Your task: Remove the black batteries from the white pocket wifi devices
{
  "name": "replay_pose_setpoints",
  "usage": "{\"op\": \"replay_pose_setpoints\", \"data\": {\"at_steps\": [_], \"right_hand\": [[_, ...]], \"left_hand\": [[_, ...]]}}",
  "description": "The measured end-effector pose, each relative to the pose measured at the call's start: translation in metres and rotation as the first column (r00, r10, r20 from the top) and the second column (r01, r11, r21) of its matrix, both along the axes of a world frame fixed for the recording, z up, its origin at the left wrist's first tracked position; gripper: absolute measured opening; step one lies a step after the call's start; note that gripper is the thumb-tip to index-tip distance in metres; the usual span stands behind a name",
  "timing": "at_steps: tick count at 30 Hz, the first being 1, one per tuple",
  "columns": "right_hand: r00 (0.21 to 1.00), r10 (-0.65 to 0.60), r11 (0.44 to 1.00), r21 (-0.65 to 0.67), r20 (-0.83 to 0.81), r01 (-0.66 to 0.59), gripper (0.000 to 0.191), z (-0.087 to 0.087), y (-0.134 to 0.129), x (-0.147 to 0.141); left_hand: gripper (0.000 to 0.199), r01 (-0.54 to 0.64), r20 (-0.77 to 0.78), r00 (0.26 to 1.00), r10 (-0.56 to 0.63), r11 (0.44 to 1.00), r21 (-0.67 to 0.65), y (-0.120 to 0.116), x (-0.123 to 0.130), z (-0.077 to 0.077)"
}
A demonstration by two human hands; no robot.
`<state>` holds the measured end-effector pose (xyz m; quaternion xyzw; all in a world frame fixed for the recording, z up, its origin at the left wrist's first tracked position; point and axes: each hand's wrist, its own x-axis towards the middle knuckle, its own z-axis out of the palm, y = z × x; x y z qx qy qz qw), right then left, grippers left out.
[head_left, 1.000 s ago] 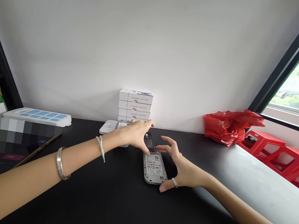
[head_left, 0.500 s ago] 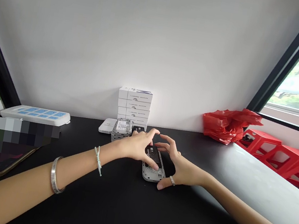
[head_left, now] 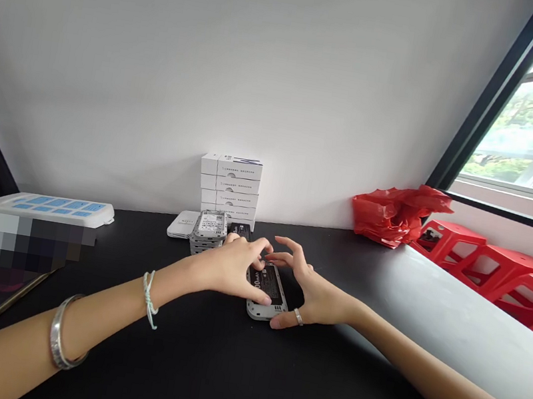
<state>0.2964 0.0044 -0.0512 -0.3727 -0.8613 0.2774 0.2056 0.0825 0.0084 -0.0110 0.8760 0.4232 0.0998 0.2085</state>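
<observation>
A grey device shell lies flat on the black table, with a black battery in its recess. My left hand reaches over its left side, thumb resting on the battery's lower part and fingers bent at the upper end. On the right, my right hand has its fingers apart, the thumb by the lower right corner and the fingertips near the top edge. Behind my left hand stand a stack of similar grey shells and another black battery.
White boxes are stacked against the wall, beside a flat white device. A white case with blue compartments lies at the left, near a blurred-out area. Red plastic and red stools are at the right.
The battery now sits lower in the shell, covering more of its printed label. My left thumb has moved with it. The whole view has shifted slightly.
</observation>
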Motion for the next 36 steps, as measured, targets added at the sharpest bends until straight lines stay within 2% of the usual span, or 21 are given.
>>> {"op": "replay_pose_setpoints", "data": {"at_steps": [5, 8, 11, 13, 17, 19, 22, 25, 28, 31, 32, 34, 36], "right_hand": [[0.997, -0.034, 0.999, -0.014, 0.063, 0.035, 0.116, 0.0, -0.005, -0.006], [0.993, -0.092, 0.996, -0.011, 0.08, 0.093, 0.116, 0.002, -0.006, -0.009], [0.994, -0.107, 0.994, -0.009, 0.018, 0.107, 0.111, 0.005, 0.004, -0.004], [0.992, -0.115, 0.993, -0.017, -0.043, 0.115, 0.106, 0.006, 0.019, 0.002], [0.982, -0.152, 0.987, -0.062, -0.113, 0.146, 0.095, 0.004, 0.065, 0.011], [0.982, -0.15, 0.987, -0.078, -0.112, 0.141, 0.092, 0.003, 0.088, 0.01], [0.988, -0.125, 0.989, -0.094, -0.089, 0.117, 0.091, 0.003, 0.115, 0.004], [0.994, -0.1, 0.99, -0.104, -0.047, 0.094, 0.088, 0.005, 0.128, -0.002], [0.994, -0.104, 0.992, -0.068, -0.028, 0.102, 0.086, 0.008, 0.127, -0.003], [0.982, -0.168, 0.984, 0.053, -0.085, 0.173, 0.091, 0.011, 0.114, -0.007], [0.972, -0.2, 0.971, 0.108, -0.124, 0.214, 0.087, 0.012, 0.108, -0.009], [0.947, -0.249, 0.935, 0.206, -0.205, 0.29, 0.066, 0.017, 0.093, -0.019], [0.952, -0.214, 0.923, 0.273, -0.22, 0.27, 0.048, 0.023, 0.079, -0.032]], "left_hand": [[0.068, 0.005, -0.072, 0.997, -0.003, 1.0, 0.028, -0.018, -0.005, -0.005], [0.067, 0.004, -0.059, 0.998, 0.001, 0.996, 0.084, -0.03, -0.016, -0.004], [0.039, -0.006, -0.018, 1.0, 0.01, 0.977, 0.211, -0.041, -0.034, 0.001], [0.022, -0.044, -0.031, 0.998, 0.053, 0.973, 0.228, -0.045, -0.048, 0.002], [0.028, -0.136, -0.1, 0.985, 0.144, 0.987, 0.083, -0.045, -0.071, -0.003], [0.029, -0.159, -0.107, 0.98, 0.165, 0.985, 0.06, -0.043, -0.077, -0.006], [0.028, -0.15, -0.094, 0.984, 0.152, 0.988, 0.032, -0.041, -0.081, -0.009], [0.027, -0.119, -0.087, 0.989, 0.12, 0.993, 0.022, -0.042, -0.08, -0.01], [0.029, -0.123, -0.086, 0.988, 0.128, 0.991, 0.061, -0.044, -0.08, -0.013], [0.03, -0.122, -0.076, 0.989, 0.13, 0.987, 0.101, -0.044, -0.08, -0.019], [0.03, -0.114, -0.073, 0.99, 0.122, 0.987, 0.109, -0.043, -0.08, -0.02], [0.03, -0.1, -0.068, 0.992, 0.109, 0.987, 0.125, -0.043, -0.08, -0.022], [0.031, -0.095, -0.063, 0.992, 0.105, 0.986, 0.139, -0.043, -0.08, -0.023]]}}
